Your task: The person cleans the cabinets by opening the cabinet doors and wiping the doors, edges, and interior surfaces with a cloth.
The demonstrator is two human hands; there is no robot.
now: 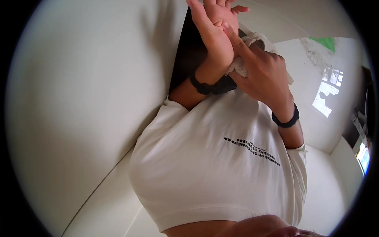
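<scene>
One white shirt (pixel 221 170) lies nearest, its dark lettering (pixel 252 150) upside down across the chest. Beyond it, both wrists carry black bands, one on the left (pixel 202 86) and one on the right (pixel 287 120). The left hand (pixel 217 41) is open, palm up, fingers spread and partly cut off at the top edge. The right hand (pixel 265 71) has its index finger extended, its tip on the left palm, while its other fingers seem curled around a fluffy pale cloth (pixel 239 67). The cloth sits bunched beneath and beyond the knuckles; contact with the palm is already made, but the cloth isn't spread out. How much remains can't be told. Farther off, a glossy white surface (pixel 302 93) reflects a window, with a green patch (pixel 325 43) near its far edge and a bright panel (pixel 363 156) at far right.
</scene>
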